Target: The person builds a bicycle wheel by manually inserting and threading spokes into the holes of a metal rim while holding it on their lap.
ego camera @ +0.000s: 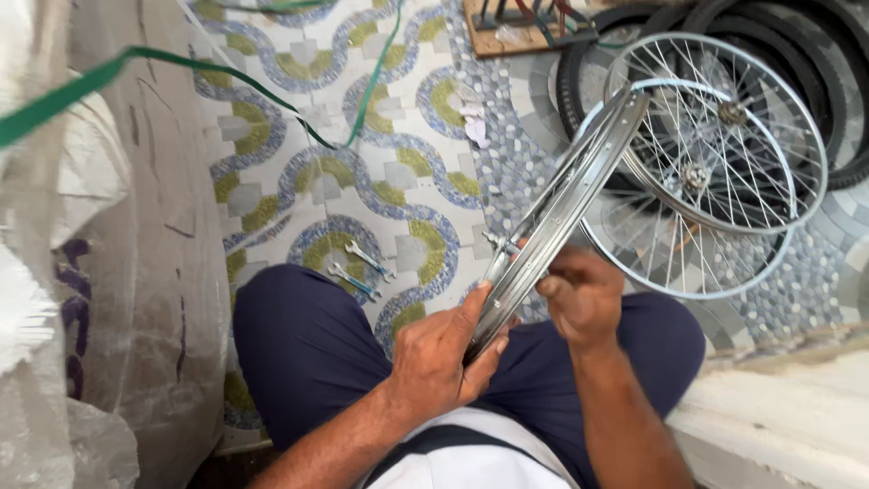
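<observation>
While I sit over the patterned tile floor, my left hand is closed around the lower edge of the bare metal wheel rim, thumb along its side. My right hand grips the rim just above. Beyond my grip lie spoked wheels; two wrenches lie left of it.

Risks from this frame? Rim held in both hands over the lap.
1. The bare rim is pinched only at its near end by the left hand and right hand; its far end overlaps the spoked wheels and may snag them.
2. Two wrenches lie loose on the tiled floor beside the knee, easy to kick.
</observation>
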